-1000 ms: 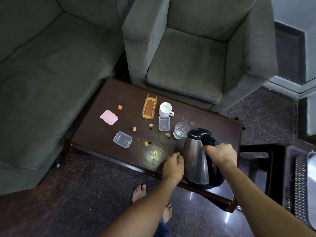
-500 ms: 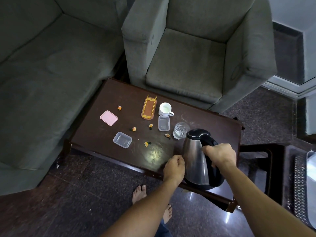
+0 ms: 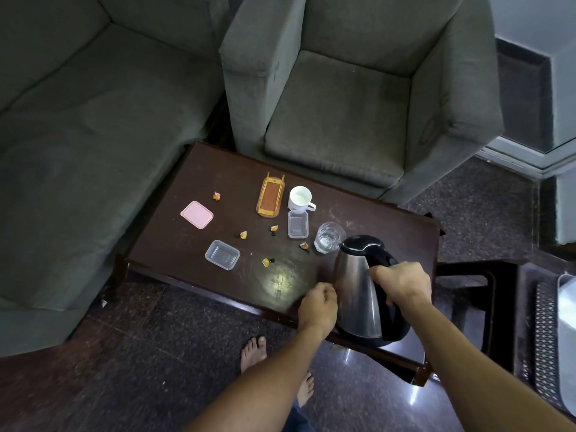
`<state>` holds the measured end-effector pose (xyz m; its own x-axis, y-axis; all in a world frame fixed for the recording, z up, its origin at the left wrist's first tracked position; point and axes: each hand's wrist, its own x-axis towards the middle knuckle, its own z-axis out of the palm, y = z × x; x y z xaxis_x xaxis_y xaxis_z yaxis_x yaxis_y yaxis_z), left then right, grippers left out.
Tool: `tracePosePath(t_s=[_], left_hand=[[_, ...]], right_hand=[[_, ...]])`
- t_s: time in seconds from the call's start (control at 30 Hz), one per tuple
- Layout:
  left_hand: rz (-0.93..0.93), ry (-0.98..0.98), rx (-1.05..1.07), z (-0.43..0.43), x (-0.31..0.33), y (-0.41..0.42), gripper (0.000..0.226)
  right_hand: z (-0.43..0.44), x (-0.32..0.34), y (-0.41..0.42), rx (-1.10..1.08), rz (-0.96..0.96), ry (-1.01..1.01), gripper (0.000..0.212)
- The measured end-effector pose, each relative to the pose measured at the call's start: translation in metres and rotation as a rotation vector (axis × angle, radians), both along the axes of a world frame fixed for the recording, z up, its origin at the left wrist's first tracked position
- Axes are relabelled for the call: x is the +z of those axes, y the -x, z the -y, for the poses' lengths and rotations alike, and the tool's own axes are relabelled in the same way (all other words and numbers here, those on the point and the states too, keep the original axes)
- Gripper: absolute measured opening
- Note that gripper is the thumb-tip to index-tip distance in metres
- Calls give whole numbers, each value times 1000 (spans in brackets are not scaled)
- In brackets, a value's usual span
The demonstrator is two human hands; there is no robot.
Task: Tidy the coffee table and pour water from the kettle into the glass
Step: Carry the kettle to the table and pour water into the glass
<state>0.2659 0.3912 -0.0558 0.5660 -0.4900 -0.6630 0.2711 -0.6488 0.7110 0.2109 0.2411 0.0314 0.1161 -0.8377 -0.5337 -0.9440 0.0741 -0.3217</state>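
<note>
Steel kettle with black lid and handle at the near right corner of the surface, leaning away toward the glass, spout just beside the glass's near rim; unclear whether the base rests on the wood or hangs just above it. Gripped by the right hand, fingers wrapped round the black handle from above. Just left of the steel body, the left hand, fingers curled into a loose fist, touching the kettle or barely apart from it, impossible to tell which. Beyond the glass, a clear tub and, touching its far end, a white mug with handle pointing right. Left of the mug, an orange rack lying flat. Further left, a pink lid; nearer the front edge, a second tub, also clear. Scattered among these, five small orange scraps, well apart from one another. Behind the surface, a grey armchair; along its left, a grey sofa. Below the near edge, bare feet on a dark speckled floor.
</note>
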Motion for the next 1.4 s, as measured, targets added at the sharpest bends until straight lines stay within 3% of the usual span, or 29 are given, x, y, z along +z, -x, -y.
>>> tracePosePath(t_s=[1.4], left_hand=[[21,0,-9,0,1,1,26]], right_hand=[[2,2,1,0,-29,27,31]])
